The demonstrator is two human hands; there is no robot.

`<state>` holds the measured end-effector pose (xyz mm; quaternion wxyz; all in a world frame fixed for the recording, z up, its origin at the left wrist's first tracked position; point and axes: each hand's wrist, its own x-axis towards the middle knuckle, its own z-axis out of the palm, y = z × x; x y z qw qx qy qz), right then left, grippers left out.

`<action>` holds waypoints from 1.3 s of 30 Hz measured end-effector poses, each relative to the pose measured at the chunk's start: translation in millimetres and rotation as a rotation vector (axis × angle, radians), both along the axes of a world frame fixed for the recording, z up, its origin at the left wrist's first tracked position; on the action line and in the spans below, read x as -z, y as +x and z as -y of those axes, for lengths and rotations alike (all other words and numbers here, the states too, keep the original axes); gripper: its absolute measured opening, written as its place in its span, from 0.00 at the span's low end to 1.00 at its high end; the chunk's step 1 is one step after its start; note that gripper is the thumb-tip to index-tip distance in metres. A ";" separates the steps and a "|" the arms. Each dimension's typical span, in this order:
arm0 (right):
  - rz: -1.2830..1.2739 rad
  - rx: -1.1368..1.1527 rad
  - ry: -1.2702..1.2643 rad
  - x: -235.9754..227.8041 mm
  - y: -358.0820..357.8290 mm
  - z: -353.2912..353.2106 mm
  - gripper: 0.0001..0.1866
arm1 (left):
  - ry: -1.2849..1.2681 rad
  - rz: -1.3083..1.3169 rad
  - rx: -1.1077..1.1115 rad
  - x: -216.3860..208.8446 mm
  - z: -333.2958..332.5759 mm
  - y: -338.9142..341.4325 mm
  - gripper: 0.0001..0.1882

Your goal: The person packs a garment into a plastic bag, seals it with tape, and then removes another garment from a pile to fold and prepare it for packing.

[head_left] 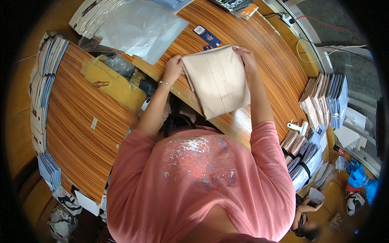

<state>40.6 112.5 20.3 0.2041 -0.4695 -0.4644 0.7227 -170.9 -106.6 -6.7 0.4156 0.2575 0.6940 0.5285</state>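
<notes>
A folded beige garment (221,81) lies on the wood-grain table in front of me, its near edge reaching the table's front edge. My left hand (173,69) is closed on its upper left corner, with a thin bracelet at the wrist. At the upper right corner, my right hand (246,58) pinches the cloth between thumb and fingers. A thin seam or crease runs down the middle of the garment. Just beyond it lies a dark blue hang tag (208,37), with a smaller dark piece partly tucked by the garment's far edge.
Transparent plastic bags (142,30) are piled at the far left. Packed folded garments line the left side (44,89) and stand at the right (324,99). A yellow sheet (115,83) spans the gap between tables. Another person (308,210) is at lower right.
</notes>
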 end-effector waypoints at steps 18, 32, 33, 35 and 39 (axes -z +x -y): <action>0.525 0.020 0.809 35.6 -27.7 -14.0 0.13 | -0.217 -0.265 0.051 -31.1 0.0 0.8 0.27; -0.046 0.199 0.650 -128.2 88.1 37.7 0.12 | 0.492 -0.179 0.213 -136.3 -35.4 32.6 0.16; -0.146 0.220 0.689 -165.3 103.1 56.0 0.13 | 0.498 -0.229 0.284 -171.3 -31.4 39.3 0.16; -0.101 0.174 0.748 -199.8 142.5 79.9 0.13 | 0.520 -0.326 0.430 -216.0 -24.1 52.4 0.16; 0.047 0.001 0.763 -194.0 200.4 144.9 0.09 | 0.528 -0.670 0.756 -212.0 -4.0 63.6 0.11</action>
